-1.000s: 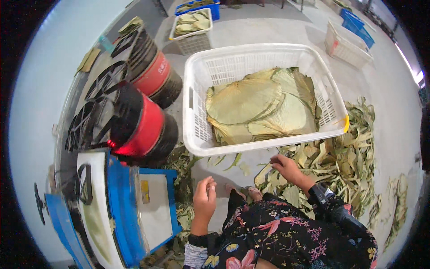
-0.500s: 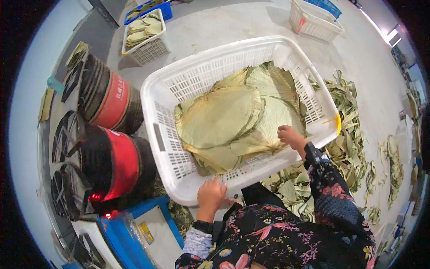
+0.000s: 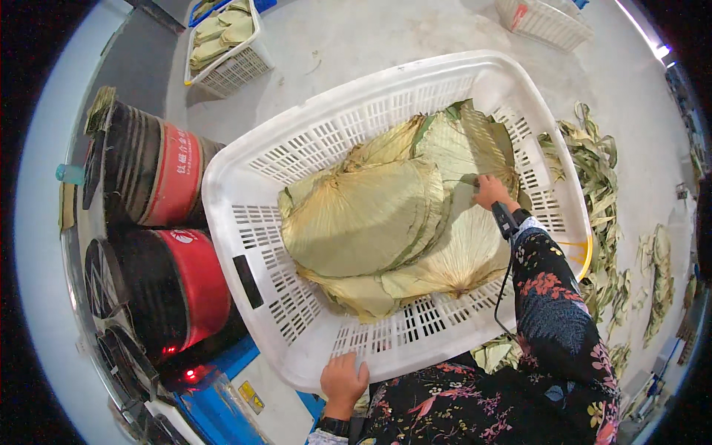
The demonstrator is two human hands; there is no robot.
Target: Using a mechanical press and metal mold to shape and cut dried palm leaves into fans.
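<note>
A large white plastic basket (image 3: 397, 81) sits right in front of me, tilted in the picture. Inside it lies a pile of big dried lotus leaves (image 3: 363, 215), pale green to tan, overlapping, with ribs fanning out. My left hand (image 3: 345, 382) grips the basket's near rim, thumb on the right. Over the right part of the pile, my right hand (image 3: 493, 193) rests its bent, closed fingertips on the leaves. Whether a leaf edge is pinched there is hidden. A dark device with a cable (image 3: 506, 221) is strapped at my right wrist.
Black and red drum-shaped machines (image 3: 196, 285) stand at the left, beside blue equipment (image 3: 230, 400). Loose dried leaves (image 3: 601, 200) lie on the floor to the right. A white crate of leaves (image 3: 230, 67) stands at the far left, another white crate (image 3: 545, 26) at the far right.
My right hand has moved farther away over the pile, from the near right leaves. The basket appears larger and lower in view. My left hand stays on the near rim.
</note>
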